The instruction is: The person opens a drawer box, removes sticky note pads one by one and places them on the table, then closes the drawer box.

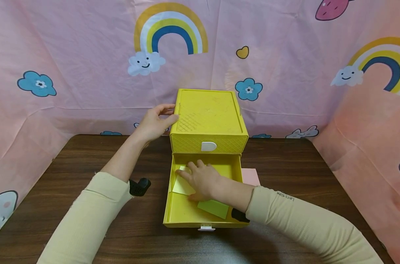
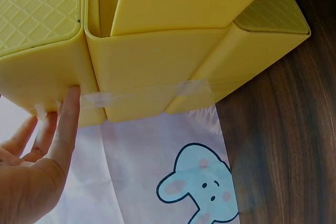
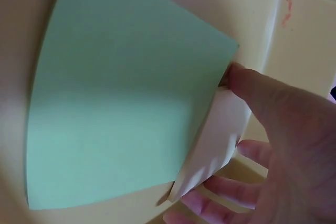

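Note:
A yellow two-drawer box (image 1: 208,110) stands with its lower drawer (image 1: 183,214) pulled out. My left hand (image 1: 157,123) rests against the box's left side, and the left wrist view shows the extended fingers (image 2: 68,124) touching that wall. Inside the drawer, my right hand (image 1: 204,181) spreads over a pale yellow paper note (image 1: 181,187). In the right wrist view its thumb (image 3: 247,85) lies near the corner of a green paper note (image 3: 121,103), and the other fingers are at the pale note's edge (image 3: 212,140). The green note lies nearer the drawer front.
The closed upper drawer with its white latch (image 1: 208,146) sits above the pulled-out one. A pink paper sheet (image 1: 251,176) lies on the dark wooden table (image 1: 285,157), right of the drawer. A pink patterned cloth (image 1: 97,80) hangs behind and at both sides.

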A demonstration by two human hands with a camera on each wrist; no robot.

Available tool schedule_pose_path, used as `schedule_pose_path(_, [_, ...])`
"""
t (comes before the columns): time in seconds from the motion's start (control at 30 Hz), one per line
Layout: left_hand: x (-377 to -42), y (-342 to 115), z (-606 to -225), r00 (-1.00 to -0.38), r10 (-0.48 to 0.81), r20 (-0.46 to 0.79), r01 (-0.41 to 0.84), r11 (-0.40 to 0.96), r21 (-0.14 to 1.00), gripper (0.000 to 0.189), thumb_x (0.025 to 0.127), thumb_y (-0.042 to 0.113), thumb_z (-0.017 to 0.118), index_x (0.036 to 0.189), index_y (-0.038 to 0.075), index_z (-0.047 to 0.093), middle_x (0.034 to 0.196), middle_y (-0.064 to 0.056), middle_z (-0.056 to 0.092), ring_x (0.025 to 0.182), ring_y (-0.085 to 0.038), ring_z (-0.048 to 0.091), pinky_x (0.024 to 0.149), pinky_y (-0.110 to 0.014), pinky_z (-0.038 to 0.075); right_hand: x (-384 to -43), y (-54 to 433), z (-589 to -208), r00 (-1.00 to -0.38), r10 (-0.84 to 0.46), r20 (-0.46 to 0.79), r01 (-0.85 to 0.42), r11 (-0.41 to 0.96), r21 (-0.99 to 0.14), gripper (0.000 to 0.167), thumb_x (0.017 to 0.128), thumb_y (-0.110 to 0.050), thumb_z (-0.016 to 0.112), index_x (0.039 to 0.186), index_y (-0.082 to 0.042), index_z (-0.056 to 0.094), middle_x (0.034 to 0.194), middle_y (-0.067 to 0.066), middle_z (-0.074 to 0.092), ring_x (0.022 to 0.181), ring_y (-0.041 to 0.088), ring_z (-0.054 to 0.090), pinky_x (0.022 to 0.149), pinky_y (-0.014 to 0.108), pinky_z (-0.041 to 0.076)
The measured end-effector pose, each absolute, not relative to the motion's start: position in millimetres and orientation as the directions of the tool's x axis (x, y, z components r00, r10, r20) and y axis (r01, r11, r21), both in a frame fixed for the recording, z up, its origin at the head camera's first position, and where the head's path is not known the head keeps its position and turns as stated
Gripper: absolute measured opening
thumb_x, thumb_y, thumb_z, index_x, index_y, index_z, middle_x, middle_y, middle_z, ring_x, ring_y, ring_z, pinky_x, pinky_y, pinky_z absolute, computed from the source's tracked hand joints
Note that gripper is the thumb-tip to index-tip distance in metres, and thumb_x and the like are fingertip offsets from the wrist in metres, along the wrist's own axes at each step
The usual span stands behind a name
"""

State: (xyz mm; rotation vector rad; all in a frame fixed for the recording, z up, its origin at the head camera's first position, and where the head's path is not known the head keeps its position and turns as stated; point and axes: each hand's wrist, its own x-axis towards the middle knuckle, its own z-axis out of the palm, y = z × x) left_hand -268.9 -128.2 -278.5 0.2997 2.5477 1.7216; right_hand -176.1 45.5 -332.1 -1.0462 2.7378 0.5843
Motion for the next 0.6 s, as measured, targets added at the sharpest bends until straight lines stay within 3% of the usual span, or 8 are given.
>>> schedule_pose_path(0.4, [-269.0,-128.5,-279.1,-0.98,0.187,0.07,0.136,0.368,0.92,0.05,0.092,0.028,0.054,0.139,0.014,0.041,0.133,-0.01,0.045,0.11,-0.024,0.054,0.074,-0.033,0.056,-174.6,46.0,-330.7,-0.728,-0.64,-0.246,-0.683,0.646,0.339,0.071,0.081,-0.056,0.058,0.141,-0.028,0.033,0.128,0.012,0.045,0.111,0.029,0.046,0.085,0.034,0.051])
schedule_pose_path(0.6, [-268.5,-128.5,-278.8,-0.98,0.186,0.066,0.131,0.366,0.921,0.05,0.092,0.028,0.055,0.139,0.014,0.041,0.133,-0.01,0.045,0.109,-0.024,0.054,0.075,-0.033,0.056,-176.1,49.0,-326.6,-0.718,-0.654,-0.24,-0.695,0.654,0.298,0.071,0.079,-0.054,0.061,0.139,-0.027,0.036,0.126,0.012,0.045,0.109,0.029,0.046,0.084,0.035,0.051])
